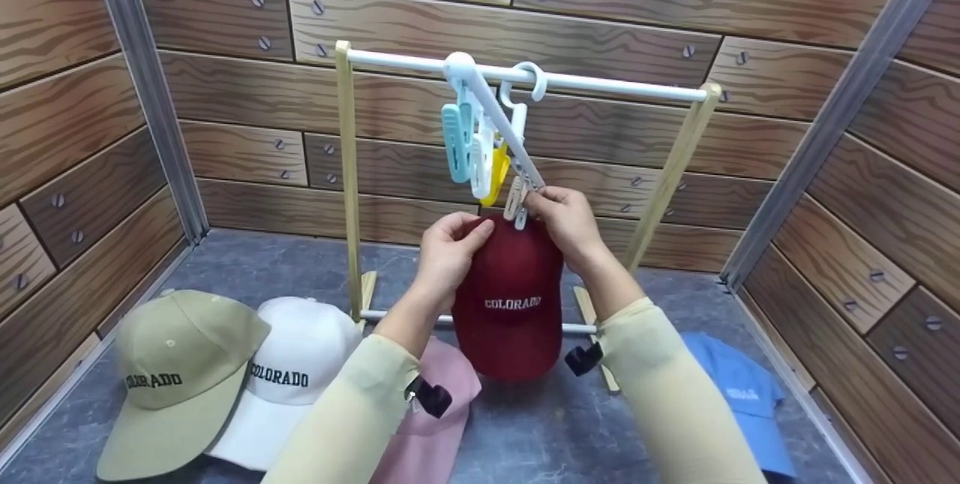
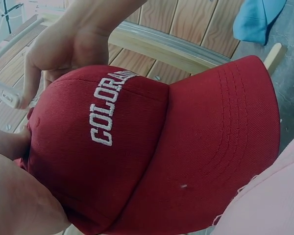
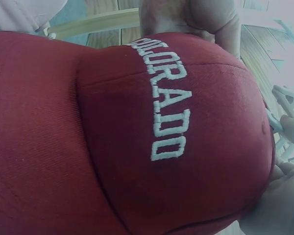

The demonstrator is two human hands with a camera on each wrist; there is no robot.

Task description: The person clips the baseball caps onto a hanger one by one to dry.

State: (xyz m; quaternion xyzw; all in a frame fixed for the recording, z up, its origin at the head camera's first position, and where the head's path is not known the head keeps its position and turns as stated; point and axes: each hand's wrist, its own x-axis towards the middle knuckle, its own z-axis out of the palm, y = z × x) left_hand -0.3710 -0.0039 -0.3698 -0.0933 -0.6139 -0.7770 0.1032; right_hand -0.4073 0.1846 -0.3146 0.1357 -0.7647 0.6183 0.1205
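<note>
A dark red baseball cap [image 1: 510, 270] with white COLORADO lettering hangs upright between both hands, its brim downward. My left hand [image 1: 448, 251] pinches the upper left of its crown between thumb and fingers. At the top right, my right hand [image 1: 571, 223] pinches a pale clip [image 1: 514, 197] at the near end of a white clip hanger [image 1: 491, 105]. In the right wrist view, the thumb [image 3: 293, 129] presses by a clip [image 3: 273, 120] at the crown's top. Whether the clip's jaws bite the fabric is hidden.
The hanger hooks over the rack's white bar [image 1: 615, 85]. Teal [image 1: 454, 142], white and yellow [image 1: 495, 172] clips dangle from it. An olive cap [image 1: 187, 341], a white cap [image 1: 307, 341] and a pink cap [image 1: 442, 401] lie left; a blue cap [image 1: 739, 386] lies right. Plank-patterned walls surround the grey surface.
</note>
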